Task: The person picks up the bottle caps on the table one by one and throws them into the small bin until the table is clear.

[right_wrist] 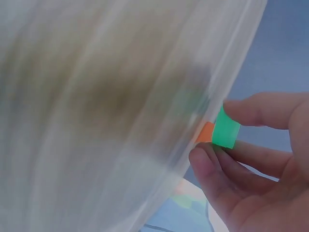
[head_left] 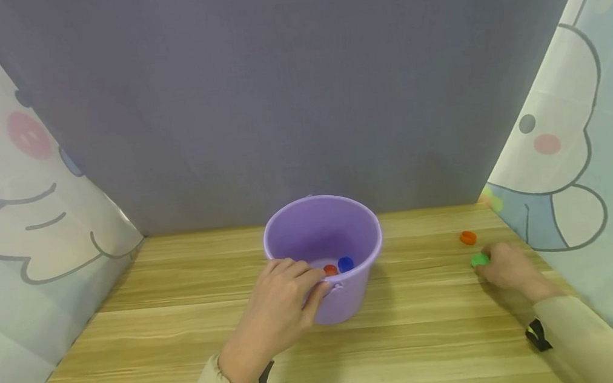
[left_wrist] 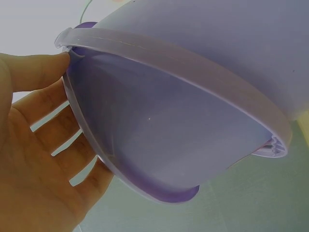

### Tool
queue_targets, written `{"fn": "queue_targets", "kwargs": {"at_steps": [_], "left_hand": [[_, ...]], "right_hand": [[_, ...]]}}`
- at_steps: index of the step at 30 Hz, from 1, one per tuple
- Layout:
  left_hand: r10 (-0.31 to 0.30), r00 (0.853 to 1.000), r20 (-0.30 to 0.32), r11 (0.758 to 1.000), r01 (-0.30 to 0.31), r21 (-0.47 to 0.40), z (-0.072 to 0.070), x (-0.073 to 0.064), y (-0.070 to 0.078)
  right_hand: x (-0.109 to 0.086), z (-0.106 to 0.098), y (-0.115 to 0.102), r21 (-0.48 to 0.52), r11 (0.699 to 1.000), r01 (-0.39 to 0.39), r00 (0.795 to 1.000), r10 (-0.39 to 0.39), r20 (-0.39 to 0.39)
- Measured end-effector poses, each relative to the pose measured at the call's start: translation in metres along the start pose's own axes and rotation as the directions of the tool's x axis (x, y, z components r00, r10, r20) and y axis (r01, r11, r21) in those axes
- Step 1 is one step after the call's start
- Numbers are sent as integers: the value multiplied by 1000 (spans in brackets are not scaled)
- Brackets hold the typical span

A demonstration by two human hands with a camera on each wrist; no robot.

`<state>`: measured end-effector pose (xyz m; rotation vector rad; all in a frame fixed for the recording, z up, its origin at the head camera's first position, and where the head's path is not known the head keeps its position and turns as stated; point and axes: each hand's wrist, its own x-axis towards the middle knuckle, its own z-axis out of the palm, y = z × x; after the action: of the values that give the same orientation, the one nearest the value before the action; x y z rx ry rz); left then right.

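Note:
A purple bucket [head_left: 348,291] stands upright on the wooden table. My left hand [head_left: 280,303] grips its near left edge, with the thumb outside and the fingers over the rim. In the left wrist view, that hand's thumb [left_wrist: 41,71] presses at the rim [left_wrist: 169,63]. Inside the bucket lie a red bottle cap [head_left: 330,270] and a blue bottle cap [head_left: 346,264]. Over at the right, my right hand [head_left: 510,268] pinches a green bottle cap [right_wrist: 226,129] between thumb and fingers, low at the tabletop. Just beyond it lies an orange bottle cap [head_left: 468,237].
A grey panel [head_left: 298,95] rises behind the wooden table [head_left: 197,322]. Cartoon-printed sheets flank it at the left [head_left: 26,179] and right [head_left: 569,132], the right one close to my right hand and forearm.

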<state>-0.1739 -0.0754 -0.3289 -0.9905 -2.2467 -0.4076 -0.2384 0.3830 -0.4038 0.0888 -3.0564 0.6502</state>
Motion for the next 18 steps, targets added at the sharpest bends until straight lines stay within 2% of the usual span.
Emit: {"fn": "queue_targets", "kwargs": {"at_steps": [15, 18], "left_hand": [[2, 1000, -9, 1000, -2, -11, 1, -1, -1], [7, 1000, -16, 1000, -7, -9, 2, 0, -1]], "right_hand": [[0, 5, -11, 57, 998, 13, 996, -8, -87], [0, 3, -12, 74, 997, 7, 996, -1, -84]]}}
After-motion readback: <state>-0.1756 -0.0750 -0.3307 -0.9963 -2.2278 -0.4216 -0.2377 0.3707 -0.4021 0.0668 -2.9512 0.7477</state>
